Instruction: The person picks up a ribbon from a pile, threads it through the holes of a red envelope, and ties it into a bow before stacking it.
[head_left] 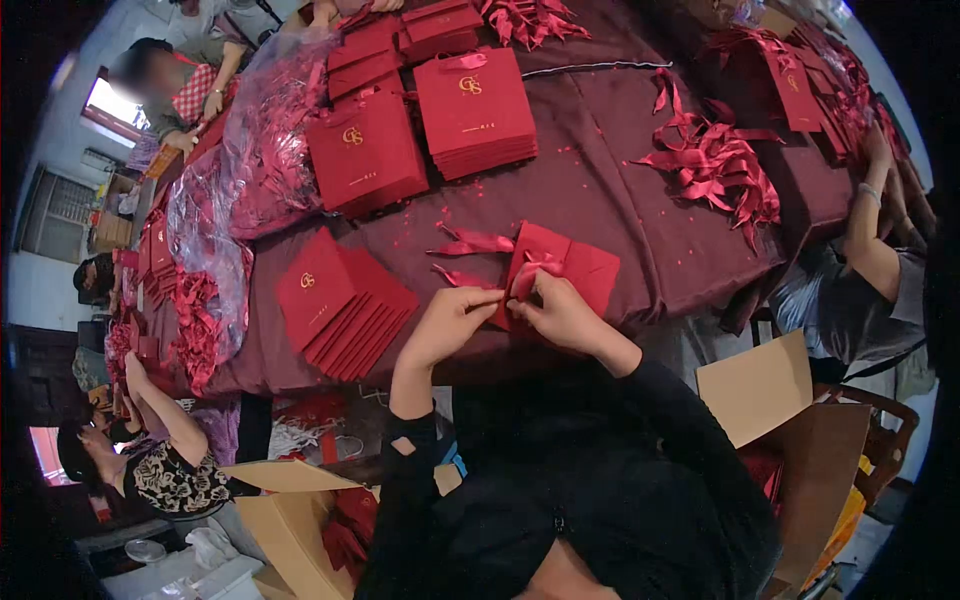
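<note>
Near the table's front edge lies a red folded bag [590, 272] with pink-red ribbon [475, 242] trailing from its left side. My left hand [452, 318] pinches at the bag's lower left edge, thumb and fingers together. My right hand [560, 312] is closed on a ribbon loop [540, 266] at the bag's edge, just right of my left hand. To the left, a fanned stack of red bags [345, 305] with gold lettering rests on the dark red cloth. Two taller stacks of red bags [478, 110] stand farther back.
A ribbon heap [715, 170] lies at the right. Clear plastic [235, 180] covers more ribbon at the left. Open cardboard boxes [285, 540] [815, 480] flank me below the tablecloth [590, 200]. Other people work around the tables at left and right.
</note>
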